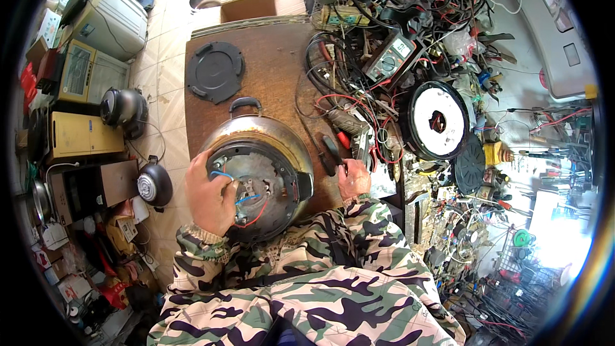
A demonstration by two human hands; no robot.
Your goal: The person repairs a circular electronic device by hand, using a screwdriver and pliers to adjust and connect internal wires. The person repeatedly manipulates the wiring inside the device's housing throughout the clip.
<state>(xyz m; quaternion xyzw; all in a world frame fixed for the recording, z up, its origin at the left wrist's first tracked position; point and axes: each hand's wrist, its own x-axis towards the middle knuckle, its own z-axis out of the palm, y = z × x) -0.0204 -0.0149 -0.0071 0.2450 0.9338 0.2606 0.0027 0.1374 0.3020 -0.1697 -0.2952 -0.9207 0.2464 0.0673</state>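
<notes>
Head view, digits point(401, 47) on multimeter point(387, 63), hands point(210, 197) at wired appliance point(261, 170)

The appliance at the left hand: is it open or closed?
Open: the appliance has no cover over its inside, where a blue wire and a red wire lie exposed.

Free tabletop point(274, 64) runs between black disc point(216, 70) and tangled cables point(338, 67); the metal pot point(282, 131) blocks nearer.

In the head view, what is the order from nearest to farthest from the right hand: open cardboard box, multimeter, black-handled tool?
From the right hand:
1. Black-handled tool: just ahead, left.
2. Multimeter: farther ahead, slightly right.
3. Open cardboard box: far ahead, left.
</notes>
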